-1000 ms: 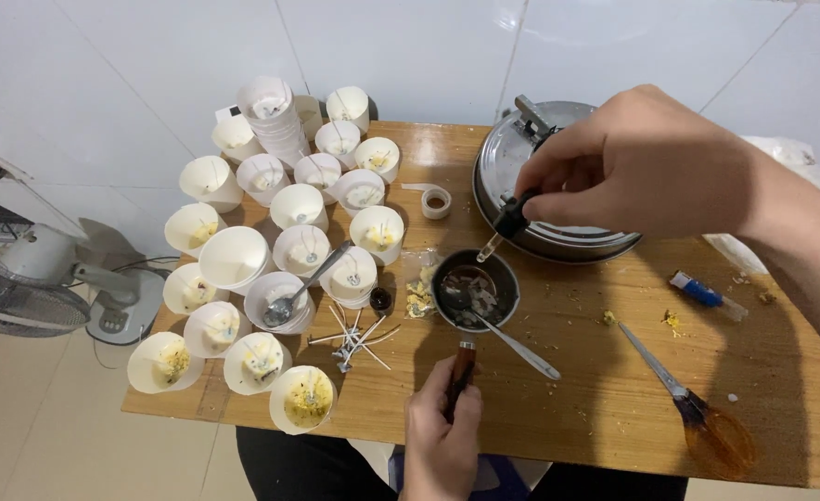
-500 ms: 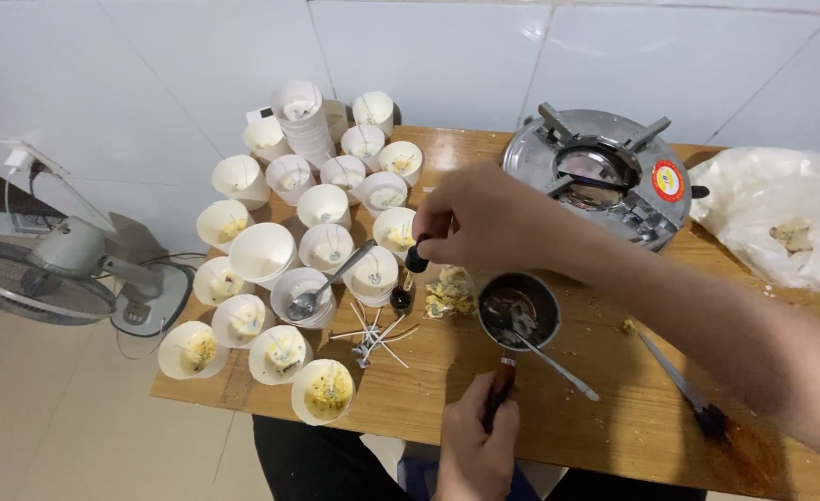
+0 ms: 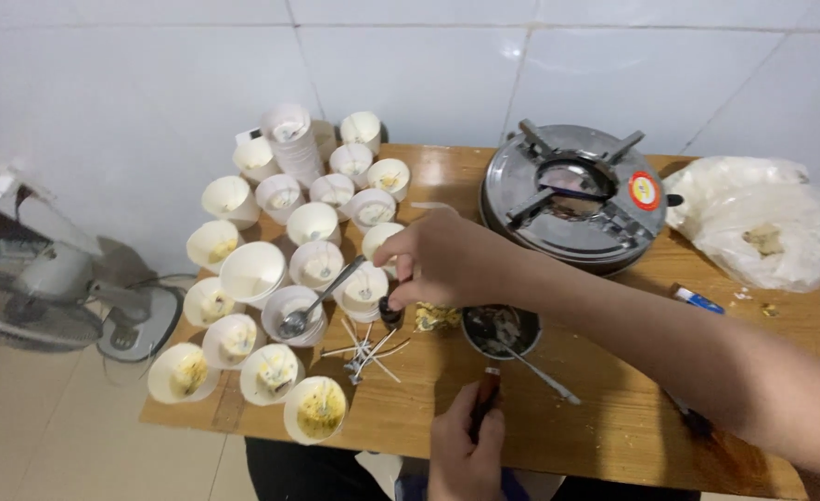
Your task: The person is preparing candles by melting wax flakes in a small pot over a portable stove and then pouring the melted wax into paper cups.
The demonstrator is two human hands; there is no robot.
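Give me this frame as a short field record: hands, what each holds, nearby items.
right hand: pinching a dropper into a small dark bottle
left hand: grip closed on the handle of the small dark pot
in pot: spoon
left of bottle: white paper cups, loose wicks
behind: round metal stove
far right: plastic bag

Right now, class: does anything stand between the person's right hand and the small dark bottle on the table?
Nothing visible does. The right hand already has its fingertips on the top of the small dark bottle, which stands beside the paper cups.
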